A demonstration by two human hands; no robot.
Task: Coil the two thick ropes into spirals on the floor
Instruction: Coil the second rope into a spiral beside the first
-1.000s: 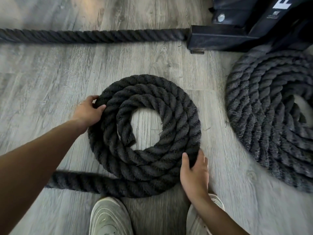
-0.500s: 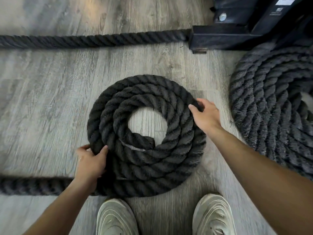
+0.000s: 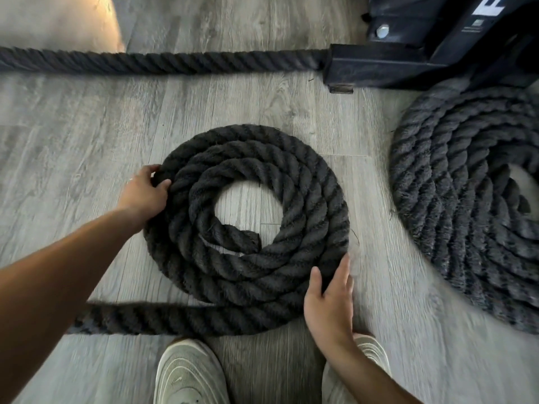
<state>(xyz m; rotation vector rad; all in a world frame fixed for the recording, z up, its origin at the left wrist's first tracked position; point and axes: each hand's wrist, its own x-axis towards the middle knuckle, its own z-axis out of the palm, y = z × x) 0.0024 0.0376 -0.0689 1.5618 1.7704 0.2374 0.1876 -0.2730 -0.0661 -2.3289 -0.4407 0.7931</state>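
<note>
Centrally, the dark rope spiral [image 3: 248, 228] is lying flat on the grey plank floor [image 3: 73, 135], its loose tail running off leftward. The left hand [image 3: 144, 193] is gripping its outer turn; the right hand [image 3: 331, 298], fingers straight, is pressing the near edge. A second coil [image 3: 466, 199] is sitting beside a black frame [image 3: 408, 62].

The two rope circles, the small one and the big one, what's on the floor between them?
Nothing. In the head view, only bare grey wood floor separates the small rope coil from the big rope coil; they don't touch.
</note>
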